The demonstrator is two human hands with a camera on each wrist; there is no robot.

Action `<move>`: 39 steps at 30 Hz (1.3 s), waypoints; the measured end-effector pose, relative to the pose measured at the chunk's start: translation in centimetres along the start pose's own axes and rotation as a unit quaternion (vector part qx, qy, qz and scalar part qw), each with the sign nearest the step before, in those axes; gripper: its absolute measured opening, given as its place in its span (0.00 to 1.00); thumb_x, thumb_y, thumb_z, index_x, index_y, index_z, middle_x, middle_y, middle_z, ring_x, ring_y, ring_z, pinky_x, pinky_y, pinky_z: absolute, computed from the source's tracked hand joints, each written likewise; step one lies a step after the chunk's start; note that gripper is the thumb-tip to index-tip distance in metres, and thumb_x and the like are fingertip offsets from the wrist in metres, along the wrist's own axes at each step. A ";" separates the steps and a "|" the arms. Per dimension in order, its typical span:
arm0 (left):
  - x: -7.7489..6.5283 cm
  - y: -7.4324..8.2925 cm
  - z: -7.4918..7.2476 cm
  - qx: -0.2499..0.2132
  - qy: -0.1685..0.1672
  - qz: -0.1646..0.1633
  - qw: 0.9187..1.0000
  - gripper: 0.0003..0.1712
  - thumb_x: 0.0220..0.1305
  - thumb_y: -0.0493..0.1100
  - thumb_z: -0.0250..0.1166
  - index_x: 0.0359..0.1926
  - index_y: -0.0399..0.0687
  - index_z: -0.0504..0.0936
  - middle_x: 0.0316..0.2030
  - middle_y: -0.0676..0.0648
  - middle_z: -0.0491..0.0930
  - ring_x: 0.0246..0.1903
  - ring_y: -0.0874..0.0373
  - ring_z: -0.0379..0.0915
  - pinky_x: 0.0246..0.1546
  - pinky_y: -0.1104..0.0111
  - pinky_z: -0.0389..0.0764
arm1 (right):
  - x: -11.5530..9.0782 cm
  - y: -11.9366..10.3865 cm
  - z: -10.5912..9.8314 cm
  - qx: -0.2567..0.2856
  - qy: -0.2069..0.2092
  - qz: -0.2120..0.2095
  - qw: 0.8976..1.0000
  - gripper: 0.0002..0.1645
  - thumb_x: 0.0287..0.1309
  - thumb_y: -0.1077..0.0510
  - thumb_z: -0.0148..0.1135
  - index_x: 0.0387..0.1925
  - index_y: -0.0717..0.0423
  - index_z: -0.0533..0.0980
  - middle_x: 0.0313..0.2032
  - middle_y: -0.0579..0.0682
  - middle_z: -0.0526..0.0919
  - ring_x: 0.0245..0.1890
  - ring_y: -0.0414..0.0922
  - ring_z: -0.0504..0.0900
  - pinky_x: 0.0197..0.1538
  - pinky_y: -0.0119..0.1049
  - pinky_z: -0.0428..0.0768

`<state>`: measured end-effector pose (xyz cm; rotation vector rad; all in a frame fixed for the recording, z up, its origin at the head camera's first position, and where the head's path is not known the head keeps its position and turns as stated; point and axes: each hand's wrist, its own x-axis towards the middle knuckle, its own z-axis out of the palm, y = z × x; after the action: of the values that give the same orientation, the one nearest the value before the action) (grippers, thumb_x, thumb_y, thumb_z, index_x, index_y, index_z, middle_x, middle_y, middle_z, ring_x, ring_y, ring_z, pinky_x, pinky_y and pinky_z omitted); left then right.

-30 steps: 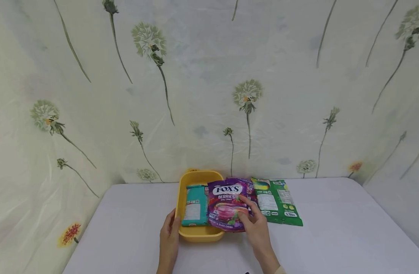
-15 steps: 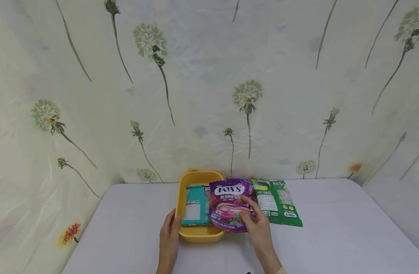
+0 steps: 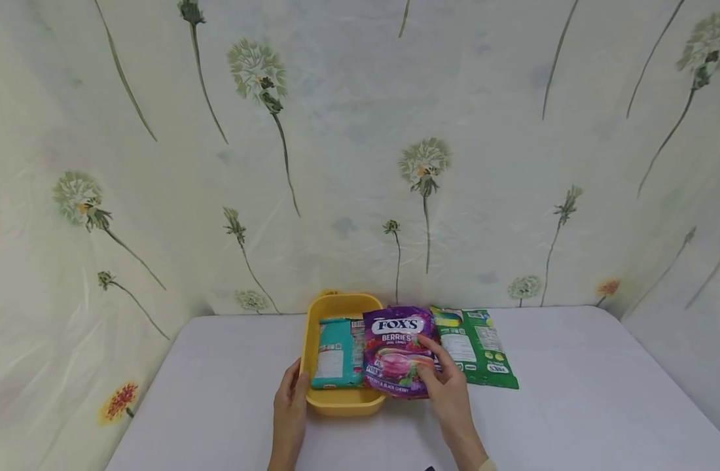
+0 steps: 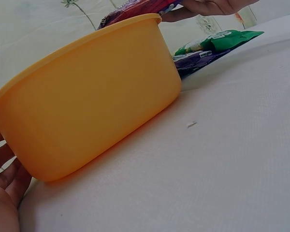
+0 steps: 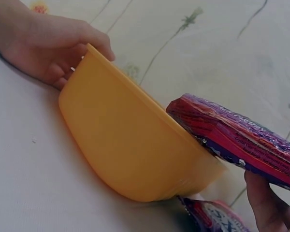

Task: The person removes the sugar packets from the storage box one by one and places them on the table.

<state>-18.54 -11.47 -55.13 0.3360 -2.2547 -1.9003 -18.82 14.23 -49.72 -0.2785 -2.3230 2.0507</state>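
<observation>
My right hand [image 3: 448, 392] pinches the right side of a purple Fox's Berries candy bag [image 3: 389, 340]. Thumb and index finger lie on its printed front, and other fingers [image 5: 263, 198] show beneath it in the right wrist view. The bag overhangs the right rim of a yellow plastic basin [image 3: 345, 409]. Inside the basin lies a teal packet [image 3: 333, 347], its right part hidden under the purple bag. My left hand [image 3: 289, 405] holds the basin's left side, fingers along the outer wall.
Right of the basin a green Fox's candy bag [image 3: 484, 356] lies on the white table [image 3: 572, 392]. Another purple bag [image 5: 215, 215] lies beside the basin, mostly covered in the head view. A flower-patterned sheet [image 3: 336, 163] hangs behind the table.
My right hand has shifted slightly to the right with the purple candy bag, uncovering more of the teal packet. My left hand and the basin have stayed in place.
</observation>
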 end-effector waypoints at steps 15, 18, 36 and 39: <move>-0.2 0.1 -0.2 0.004 -0.001 -0.001 1.000 0.32 0.70 0.60 0.48 0.68 0.51 0.63 0.67 0.46 0.66 0.67 0.51 0.62 0.65 0.57 0.68 | -0.3 0.1 -0.3 0.009 -0.002 0.011 1.000 0.27 0.64 0.57 0.53 0.60 0.26 0.67 0.69 0.46 0.58 0.56 0.49 0.70 0.52 0.29 0.79; -0.1 0.0 -0.3 0.006 -0.002 -0.001 1.000 0.31 0.70 0.60 0.48 0.68 0.51 0.63 0.67 0.46 0.66 0.67 0.51 0.62 0.65 0.57 0.68 | -0.4 0.1 -0.4 0.009 -0.003 0.010 1.000 0.27 0.64 0.57 0.53 0.60 0.27 0.67 0.69 0.45 0.57 0.56 0.49 0.70 0.52 0.28 0.78; -0.1 0.2 -0.1 0.002 -0.003 -0.008 1.000 0.31 0.70 0.60 0.48 0.68 0.53 0.63 0.67 0.47 0.65 0.67 0.51 0.61 0.66 0.56 0.66 | -0.6 0.6 -1.6 0.001 -0.013 0.005 1.000 0.28 0.64 0.56 0.54 0.61 0.26 0.66 0.68 0.46 0.58 0.51 0.50 0.74 0.45 0.27 0.79; -0.3 0.2 0.0 0.004 -0.003 -0.007 1.000 0.31 0.70 0.60 0.48 0.68 0.53 0.63 0.67 0.47 0.65 0.67 0.51 0.61 0.66 0.56 0.67 | -0.7 0.7 -1.7 0.001 -0.013 0.007 1.000 0.28 0.64 0.56 0.53 0.61 0.26 0.66 0.68 0.47 0.59 0.51 0.49 0.74 0.45 0.27 0.79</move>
<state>-18.30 -11.40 -54.88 0.3497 -2.2699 -1.9013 -17.78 15.91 -50.09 -0.2703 -2.3413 2.0756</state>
